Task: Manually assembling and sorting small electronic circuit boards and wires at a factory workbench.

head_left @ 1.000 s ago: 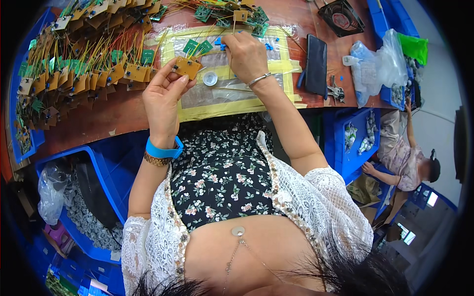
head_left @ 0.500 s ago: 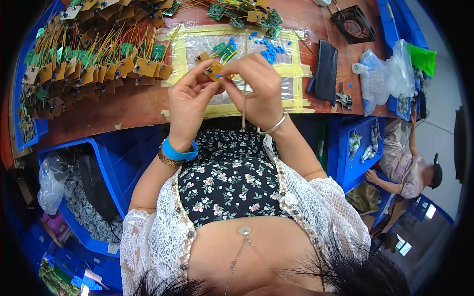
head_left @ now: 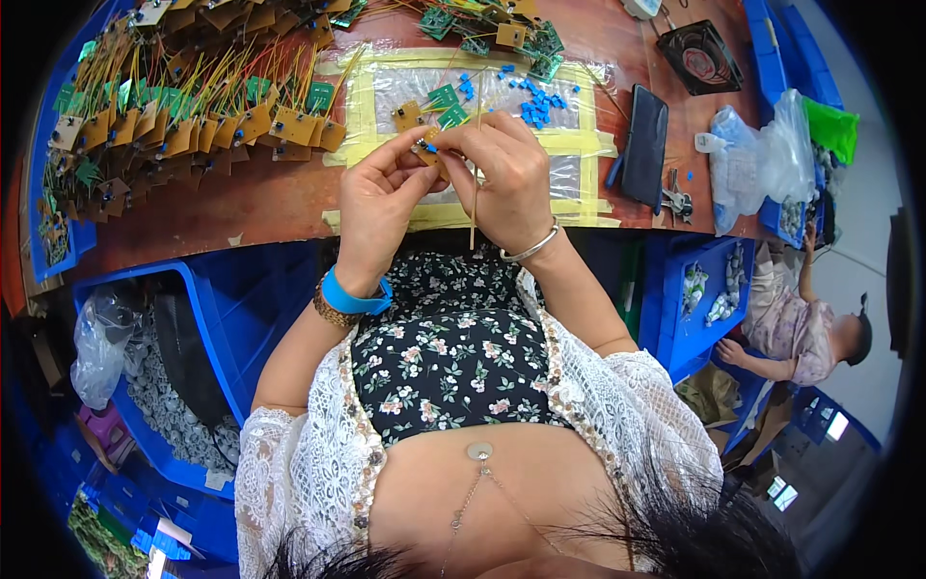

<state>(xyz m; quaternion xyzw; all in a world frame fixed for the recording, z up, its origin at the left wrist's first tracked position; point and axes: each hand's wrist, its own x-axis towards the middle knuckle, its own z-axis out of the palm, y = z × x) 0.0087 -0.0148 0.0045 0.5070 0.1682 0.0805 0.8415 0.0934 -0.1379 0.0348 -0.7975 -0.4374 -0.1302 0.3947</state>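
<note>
Tan board (head_left: 431, 158) at 12 o'clock from my chest, gripped by my left hand (head_left: 381, 203). My right hand (head_left: 508, 172) grasps a thin stick (head_left: 474, 222), fingertips at the board; blue parts (head_left: 537, 108) toward 2 o'clock.

tabletop (head_left: 280, 214): reddish-brown and crowded.
left: wired brown boards (head_left: 253, 124) massed in a dense heap, green ones (head_left: 320, 96) among them.
middle: small blue parts (head_left: 536, 106) scattered on a clear plastic sheet (head_left: 567, 178) bordered with yellow tape (head_left: 577, 145).
right: a black phone (head_left: 644, 145), a metal piece (head_left: 677, 200) just beside it, plastic bags (head_left: 738, 169) farther along.
far side: a square black fan (head_left: 700, 58).
</note>
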